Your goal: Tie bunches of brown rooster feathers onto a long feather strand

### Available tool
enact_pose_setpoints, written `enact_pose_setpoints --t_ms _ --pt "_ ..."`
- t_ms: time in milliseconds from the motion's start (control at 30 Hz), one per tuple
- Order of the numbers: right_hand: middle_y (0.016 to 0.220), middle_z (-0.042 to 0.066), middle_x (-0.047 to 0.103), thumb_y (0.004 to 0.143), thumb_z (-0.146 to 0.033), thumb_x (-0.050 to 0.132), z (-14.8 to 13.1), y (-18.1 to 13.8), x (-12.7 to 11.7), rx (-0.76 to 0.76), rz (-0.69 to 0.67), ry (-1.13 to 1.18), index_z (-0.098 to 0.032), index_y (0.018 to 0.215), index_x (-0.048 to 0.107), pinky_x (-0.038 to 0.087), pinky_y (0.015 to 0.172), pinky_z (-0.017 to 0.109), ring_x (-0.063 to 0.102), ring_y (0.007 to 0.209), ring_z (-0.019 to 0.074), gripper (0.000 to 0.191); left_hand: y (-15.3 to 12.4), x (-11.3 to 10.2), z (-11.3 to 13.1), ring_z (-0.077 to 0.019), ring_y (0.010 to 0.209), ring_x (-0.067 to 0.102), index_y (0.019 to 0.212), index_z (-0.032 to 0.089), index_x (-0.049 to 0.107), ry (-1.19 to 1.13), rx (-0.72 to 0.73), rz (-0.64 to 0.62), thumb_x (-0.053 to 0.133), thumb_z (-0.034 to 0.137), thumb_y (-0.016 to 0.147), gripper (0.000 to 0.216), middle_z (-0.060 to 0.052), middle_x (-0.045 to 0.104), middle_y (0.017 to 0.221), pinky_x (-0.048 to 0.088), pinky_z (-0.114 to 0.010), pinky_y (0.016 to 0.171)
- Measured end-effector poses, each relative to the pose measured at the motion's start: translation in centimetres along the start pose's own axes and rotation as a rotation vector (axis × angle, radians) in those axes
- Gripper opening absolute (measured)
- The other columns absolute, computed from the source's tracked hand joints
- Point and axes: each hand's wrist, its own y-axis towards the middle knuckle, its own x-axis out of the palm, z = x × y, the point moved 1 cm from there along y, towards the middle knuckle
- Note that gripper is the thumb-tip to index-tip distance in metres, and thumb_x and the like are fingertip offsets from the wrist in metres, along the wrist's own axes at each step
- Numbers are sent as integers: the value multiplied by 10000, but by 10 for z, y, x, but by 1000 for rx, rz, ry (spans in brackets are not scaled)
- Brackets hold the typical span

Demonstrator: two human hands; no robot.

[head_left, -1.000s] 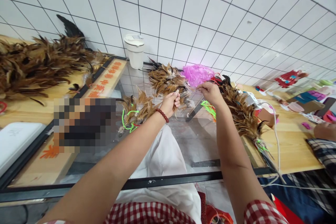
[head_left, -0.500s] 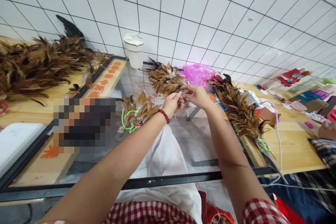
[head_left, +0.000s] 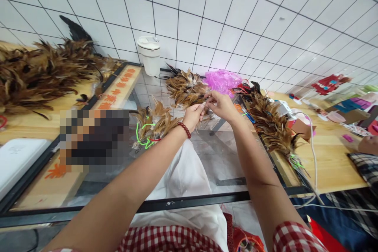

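My left hand is closed in a pinch, a dark red bead bracelet on its wrist. My right hand meets it fingertip to fingertip above the glass tabletop, also pinching. Whatever sits between the fingers is too small and covered to name; some greyish-brown fluff shows just beneath them. Behind the hands lies a bunch of brown feathers. Left of my left hand rests a second feather bunch, with bright green cord beside it.
A white lidded cup and a pink plastic bag stand by the tiled wall. Long feather bundles lie at left and right. A white cable hangs at right, near another person's arm.
My hands stay together in nearly the same spot. The fingers of my right hand have shifted slightly against the left fingertips, and the view has moved a little.
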Motion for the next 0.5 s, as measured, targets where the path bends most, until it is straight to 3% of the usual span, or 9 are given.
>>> enact_pose_setpoints --t_ms 167,367,500 --pt "790 31 702 781 -188 568 5 0 -3 26 35 -63 -173 1120 637 449 720 295 622 729 185 347 0 -1 -1 -37 420 402 657 124 574 16 36 -22 651 318 814 261 43 462 508 324 -168 420" --pt "921 67 705 836 -217 514 6 4 0 -36 2 -51 -174 934 704 444 796 302 621 850 196 218 0 0 0 -65 544 530 652 118 560 -13 55 -49 643 309 822 269 -4 576 583 442 -192 571" --pt "901 103 689 850 -170 441 4 3 -6 137 54 -302 -142 903 683 425 763 294 607 846 209 250 3 -3 -1 -69 535 531 639 126 548 -36 49 -61 654 323 813 283 17 535 541 428 -186 557"
